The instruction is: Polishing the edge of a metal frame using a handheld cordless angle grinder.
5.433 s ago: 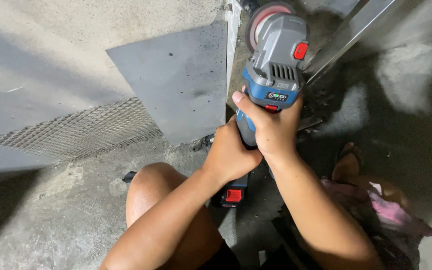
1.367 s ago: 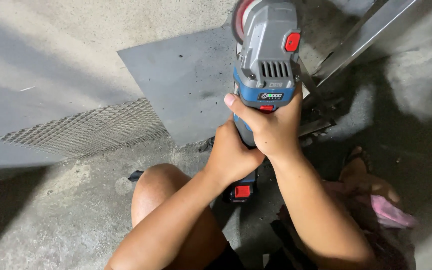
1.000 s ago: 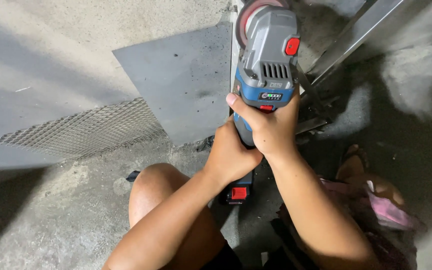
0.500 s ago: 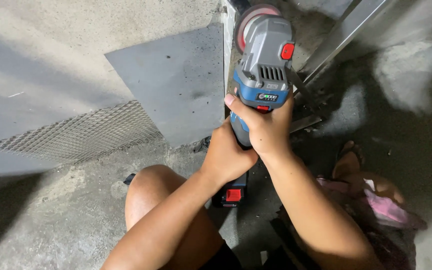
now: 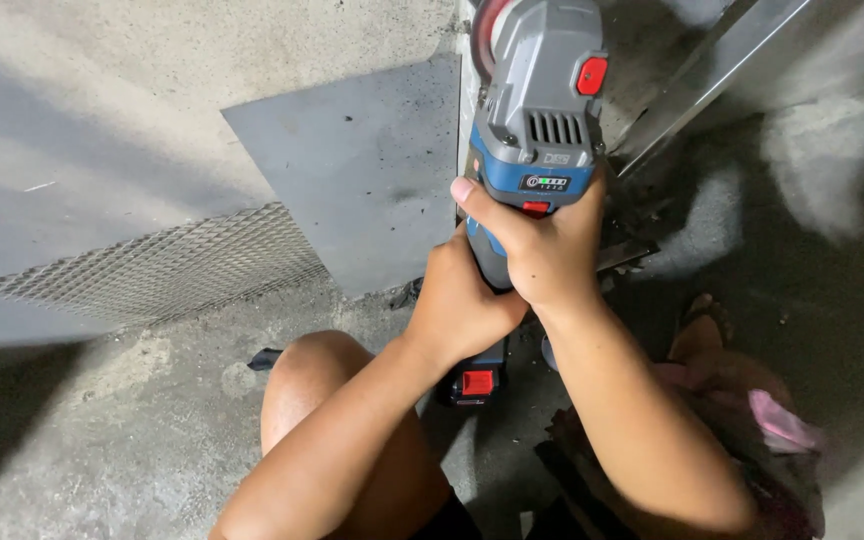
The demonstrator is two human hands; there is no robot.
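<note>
Both hands grip one cordless grinder [image 5: 537, 120], which points away toward the far edge of the scene. The right hand [image 5: 542, 250] wraps tightly around the blue and grey body just behind the vents, and the left hand [image 5: 467, 300] closes around the handle nearer the battery [image 5: 472, 380]. The disc [image 5: 487, 35] sits by the right edge of a flat grey metal sheet [image 5: 362, 190] lying on the concrete floor [image 5: 102, 440]. A steady two-handed hold and a bare knee [image 5: 317, 375] kept clear of the disc suit this cut best.

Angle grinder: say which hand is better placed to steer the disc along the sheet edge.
Right, probably: the right hand grips the angle grinder nearest its disc; the left hand wraps the handle further back.
</note>
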